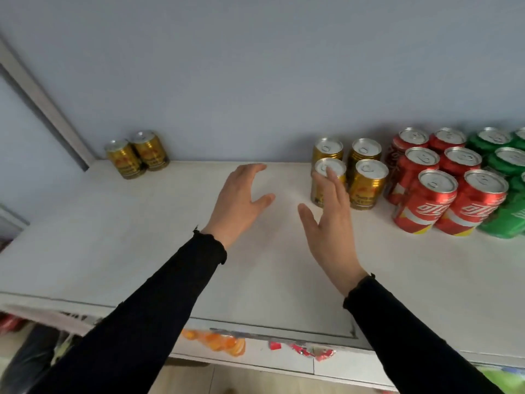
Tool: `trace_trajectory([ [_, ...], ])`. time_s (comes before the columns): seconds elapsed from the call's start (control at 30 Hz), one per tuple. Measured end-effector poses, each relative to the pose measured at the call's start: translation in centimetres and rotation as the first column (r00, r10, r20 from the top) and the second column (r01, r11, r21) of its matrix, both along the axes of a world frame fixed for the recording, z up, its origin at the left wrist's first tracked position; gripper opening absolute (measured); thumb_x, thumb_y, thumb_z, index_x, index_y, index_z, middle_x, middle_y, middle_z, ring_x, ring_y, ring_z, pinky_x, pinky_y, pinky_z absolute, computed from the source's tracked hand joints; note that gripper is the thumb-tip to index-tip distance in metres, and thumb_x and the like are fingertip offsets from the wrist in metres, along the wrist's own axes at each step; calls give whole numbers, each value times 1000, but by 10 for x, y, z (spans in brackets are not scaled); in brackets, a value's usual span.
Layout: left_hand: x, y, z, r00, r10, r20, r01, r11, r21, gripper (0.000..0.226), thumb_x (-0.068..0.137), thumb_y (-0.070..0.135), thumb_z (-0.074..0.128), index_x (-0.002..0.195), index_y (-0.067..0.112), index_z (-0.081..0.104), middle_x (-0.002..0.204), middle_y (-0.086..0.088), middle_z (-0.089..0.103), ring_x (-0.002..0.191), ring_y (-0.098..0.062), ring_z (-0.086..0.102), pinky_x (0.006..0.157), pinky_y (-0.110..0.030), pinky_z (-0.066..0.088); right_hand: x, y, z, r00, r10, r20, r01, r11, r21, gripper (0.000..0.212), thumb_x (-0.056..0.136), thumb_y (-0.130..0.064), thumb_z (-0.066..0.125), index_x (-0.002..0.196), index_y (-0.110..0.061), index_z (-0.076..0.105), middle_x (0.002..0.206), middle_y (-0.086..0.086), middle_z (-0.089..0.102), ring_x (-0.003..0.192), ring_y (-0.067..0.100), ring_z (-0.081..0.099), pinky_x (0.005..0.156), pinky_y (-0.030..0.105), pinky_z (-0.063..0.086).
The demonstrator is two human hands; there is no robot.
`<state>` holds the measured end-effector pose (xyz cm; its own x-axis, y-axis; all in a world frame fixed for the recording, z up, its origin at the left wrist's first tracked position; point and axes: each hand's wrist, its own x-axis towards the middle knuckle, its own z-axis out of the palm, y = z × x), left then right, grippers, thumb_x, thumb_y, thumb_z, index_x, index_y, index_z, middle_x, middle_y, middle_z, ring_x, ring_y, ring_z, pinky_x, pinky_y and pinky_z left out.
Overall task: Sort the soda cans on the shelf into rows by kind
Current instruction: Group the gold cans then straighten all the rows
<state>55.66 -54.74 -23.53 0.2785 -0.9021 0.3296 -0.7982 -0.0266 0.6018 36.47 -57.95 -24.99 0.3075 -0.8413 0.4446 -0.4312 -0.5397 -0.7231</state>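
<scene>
1. both hands hovered over the white shelf (113,237) at mid-frame, in black sleeves.
2. left hand (238,203) was spread, fingers straight, holding nothing.
3. right hand (332,220) was also spread, its fingers reaching in front of the front-left can of four gold cans (352,172).
4. two gold cans (137,153) stood at upper left, well apart.
5. red cans (443,180) and green cans (505,166) sat in rows at right.

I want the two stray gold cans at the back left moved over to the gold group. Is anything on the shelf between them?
Nothing visible. The shelf is bare between the two gold cans and the gold group; only the open left hand and right hand are over that stretch.
</scene>
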Motion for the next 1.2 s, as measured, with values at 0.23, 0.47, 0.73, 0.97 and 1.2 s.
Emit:
trace_trajectory([
  [0.23,134,47,9,989,140,50,-133,984,-114,46,92,33,67,134,25,51,138,7,49,127,-7,42,104,-18,30,143,12,6,985,169,25,-169,986,10,44,94,-13,63,136,-14,51,149,1,43,139,16,36,106,16,26],
  [0.47,289,68,4,966,257,-11,-256,959,-119,61,83,27,76,137,23,46,136,-1,43,126,-14,38,102,-20,30,311,5,-1,971,188,146,-226,916,330,59,90,-22,71,141,-16,42,141,1,47,130,17,45,107,33,41],
  [0.73,377,36,-5,985,165,-39,-161,982,97,83,76,30,83,143,21,36,136,-8,38,119,-22,49,101,-29,40,408,-27,-12,984,115,137,-168,855,491,82,81,-17,79,147,-13,31,146,11,40,131,26,45,108,44,44],
  [0.97,393,30,-9,986,132,-107,-126,990,59,67,77,28,84,129,21,43,124,-1,56,107,-19,56,78,-25,44,439,-43,-24,995,50,87,-82,902,424,71,73,-22,84,129,-11,41,125,9,57,114,29,59,97,49,52],
  [1.2,388,41,-8,976,128,-175,-134,991,-21,67,73,28,87,125,20,46,121,2,58,106,-17,56,81,-28,47,421,-27,-24,987,-14,160,-53,911,408,65,74,-30,86,125,-14,49,121,3,59,109,21,59,88,32,51],
])
